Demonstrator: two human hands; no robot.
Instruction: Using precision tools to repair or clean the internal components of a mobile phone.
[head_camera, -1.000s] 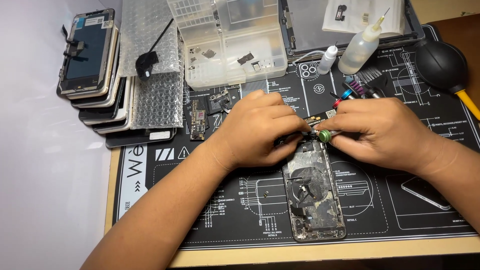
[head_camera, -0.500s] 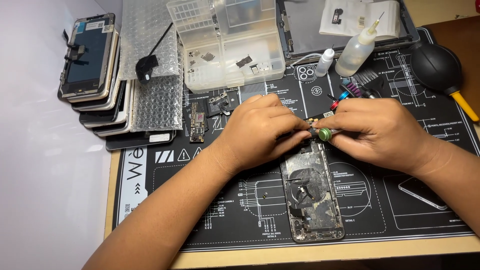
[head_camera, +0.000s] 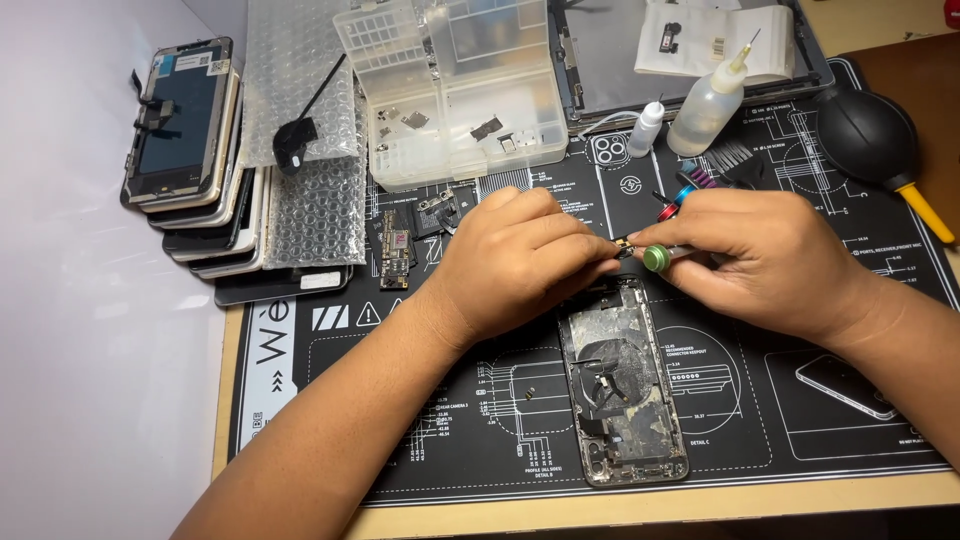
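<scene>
Both hands meet over the top end of an opened phone body (head_camera: 622, 395), which lies lengthwise on a black printed work mat (head_camera: 820, 440) with its gutted inside facing up. The left hand (head_camera: 515, 262) is curled, its thumb and forefinger pinched together on a small gold-coloured part (head_camera: 624, 245) held just above the phone's upper edge. The right hand (head_camera: 762, 258) is closed around a slim screwdriver with a green cap (head_camera: 657, 258), the cap showing just beside the small part; the tip is hidden behind the fingers, so whether it touches the part cannot be told. The phone body itself is in neither hand (it rests on the mat directly below the two grips).

Left of the left hand lie a small circuit board (head_camera: 395, 250) and a sheet of bubble wrap (head_camera: 315, 210), with a stack of phone screens (head_camera: 185, 140) beyond. A clear compartment box (head_camera: 450, 90) sits behind the hands, and two squeeze bottles (head_camera: 705, 105) and a black rubber air blower (head_camera: 868, 135) stand further right.
</scene>
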